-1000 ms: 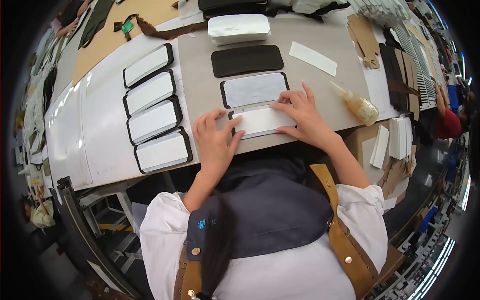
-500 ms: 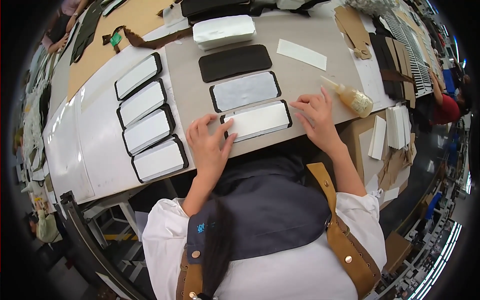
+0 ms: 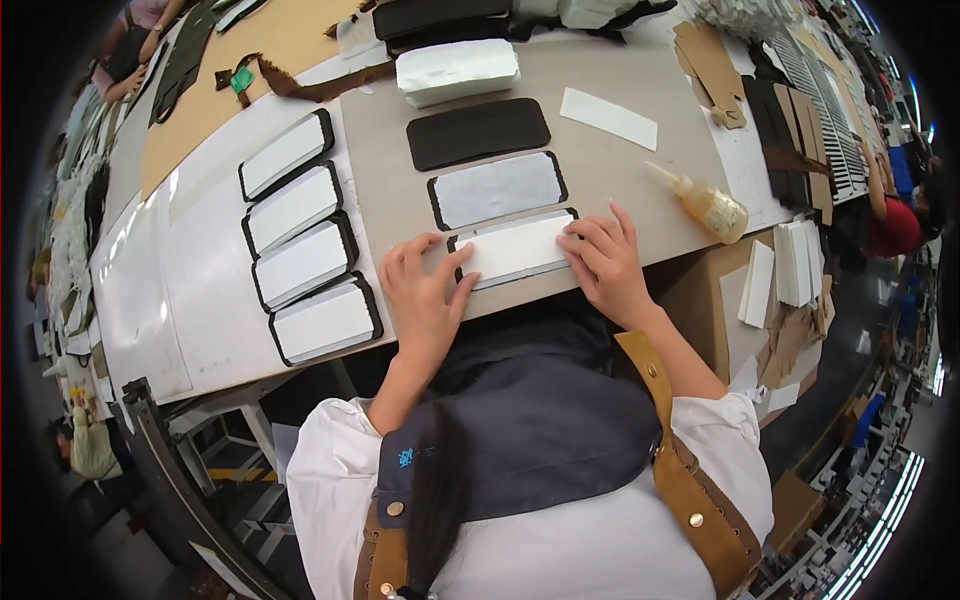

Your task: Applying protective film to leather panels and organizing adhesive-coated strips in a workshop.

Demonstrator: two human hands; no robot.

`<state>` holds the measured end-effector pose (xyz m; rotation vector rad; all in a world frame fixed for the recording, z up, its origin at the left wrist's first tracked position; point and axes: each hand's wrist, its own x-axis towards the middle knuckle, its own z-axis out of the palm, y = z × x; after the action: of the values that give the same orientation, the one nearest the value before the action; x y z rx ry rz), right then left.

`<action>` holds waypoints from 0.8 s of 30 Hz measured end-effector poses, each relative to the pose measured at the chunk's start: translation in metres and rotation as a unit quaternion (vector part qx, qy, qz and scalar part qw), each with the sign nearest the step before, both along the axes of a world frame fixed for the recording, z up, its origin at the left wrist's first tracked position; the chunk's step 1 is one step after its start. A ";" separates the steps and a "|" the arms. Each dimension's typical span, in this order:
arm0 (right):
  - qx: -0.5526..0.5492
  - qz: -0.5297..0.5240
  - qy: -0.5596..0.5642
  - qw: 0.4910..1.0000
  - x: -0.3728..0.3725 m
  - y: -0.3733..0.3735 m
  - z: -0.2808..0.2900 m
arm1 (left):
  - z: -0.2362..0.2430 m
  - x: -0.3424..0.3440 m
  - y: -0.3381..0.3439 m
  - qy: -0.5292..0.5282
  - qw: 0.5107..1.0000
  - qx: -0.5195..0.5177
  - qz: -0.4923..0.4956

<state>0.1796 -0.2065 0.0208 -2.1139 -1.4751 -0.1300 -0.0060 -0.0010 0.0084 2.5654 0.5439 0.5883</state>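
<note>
My left hand has its thumb and index finger on the left end of a white strip, which lies on a black-edged rectangular piece at the table's near edge. My right hand grips the strip's right end with bent fingers. Just behind it lie a pale grey-topped piece with black corners and a plain black piece. A loose white strip lies to their right, and a bottle of amber liquid with a long nozzle lies on its side near my right hand.
Several white-topped black pieces form a column at left. A white stack and black material sit at the back. Card strips rest below the table's right edge. Co-workers work at far left and far right.
Half a second ago my right hand was lifted off the strip's right end; now it is back on it, moved leftward. My left hand stays at the left end.
</note>
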 end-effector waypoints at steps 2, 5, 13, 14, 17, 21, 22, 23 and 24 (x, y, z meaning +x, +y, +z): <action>-0.015 -0.011 -0.032 0.999 -0.002 0.002 0.002 | 0.003 0.000 0.001 0.017 1.000 0.021 -0.005; 0.000 -0.022 -0.004 1.000 -0.019 0.012 0.003 | -0.004 0.006 -0.011 0.004 0.999 0.034 -0.023; -0.228 0.063 0.009 0.972 -0.030 0.012 0.009 | -0.002 -0.002 -0.025 0.146 0.975 0.050 -0.161; -0.225 0.051 0.012 0.973 -0.025 0.005 0.009 | -0.002 -0.007 -0.022 0.162 0.973 0.056 -0.156; -0.195 0.057 0.029 0.979 -0.014 0.000 0.017 | -0.002 -0.009 -0.021 0.168 0.973 0.062 -0.145; -0.013 -0.032 0.309 0.950 0.037 0.000 0.028 | -0.006 -0.012 -0.024 0.155 0.977 0.065 -0.128; 0.035 -0.064 0.224 0.972 0.058 0.010 0.025 | -0.008 -0.012 -0.026 0.155 0.978 0.067 -0.121; 0.053 -0.039 0.055 0.996 0.090 0.018 0.026 | -0.008 -0.013 -0.027 0.156 0.978 0.070 -0.116; 0.061 -0.054 0.025 0.996 0.120 0.022 0.016 | -0.007 -0.015 -0.028 0.161 0.978 0.077 -0.106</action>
<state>0.2999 -0.1843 0.0372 -2.0832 -1.2922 -0.1998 -0.0207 -0.0295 0.0016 2.8392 0.3285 0.1447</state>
